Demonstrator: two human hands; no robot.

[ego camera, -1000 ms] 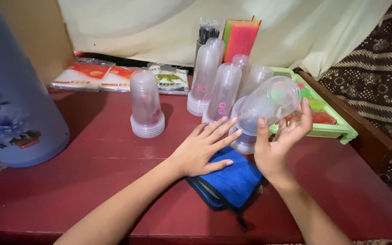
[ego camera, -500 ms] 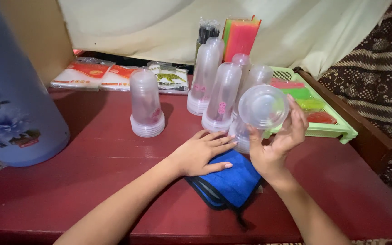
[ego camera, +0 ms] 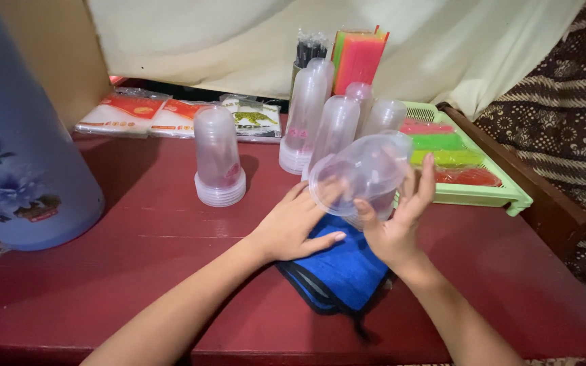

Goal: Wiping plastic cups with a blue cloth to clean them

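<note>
The right hand grips a clear plastic cup tilted off the surface, its long axis running from 2 toward 8 o'clock, mouth facing the left hand, which lies open on the blue cloth just at its 8 o'clock.

Dim warm indoor light, soft shadows, slight motion blur, mild edge distortion.

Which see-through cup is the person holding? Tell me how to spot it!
Find the red table and the blue cloth near its front edge. Just above it, the right hand holds a clear plastic cup. Unlike the upside-down cup stacks behind, it is tipped sideways, its open mouth facing the camera.
</note>
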